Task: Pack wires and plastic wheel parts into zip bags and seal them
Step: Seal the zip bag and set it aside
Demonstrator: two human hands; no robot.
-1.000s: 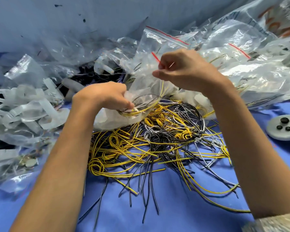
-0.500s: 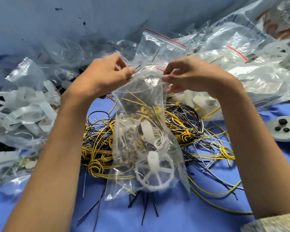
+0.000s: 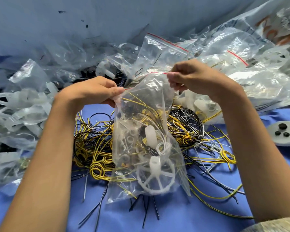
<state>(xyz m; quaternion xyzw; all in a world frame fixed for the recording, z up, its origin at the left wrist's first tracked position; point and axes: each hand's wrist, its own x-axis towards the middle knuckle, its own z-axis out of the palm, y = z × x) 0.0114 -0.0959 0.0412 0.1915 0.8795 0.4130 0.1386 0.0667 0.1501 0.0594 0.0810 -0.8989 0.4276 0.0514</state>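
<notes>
A clear zip bag (image 3: 146, 104) with a red strip along its mouth hangs between my hands above the table. Inside it lie a white spoked plastic wheel (image 3: 155, 180), small nuts and some yellow and black wires. My left hand (image 3: 94, 91) pinches the left end of the bag's mouth. My right hand (image 3: 192, 76) pinches the right end, higher up. Under the bag spreads a tangled heap of yellow, black and white wires (image 3: 187, 129) on the blue cloth.
Loose white plastic wheel parts (image 3: 15, 108) pile up at the left. Filled and empty zip bags (image 3: 241, 76) crowd the back and right. A white disc with black caps (image 3: 285, 133) sits at the right edge. Bare blue cloth (image 3: 191, 220) lies nearest me.
The bag was lifted off the wire heap and now hangs upright. My left hand moved from the bag's body to its mouth, then both hands slid apart along the red strip.
</notes>
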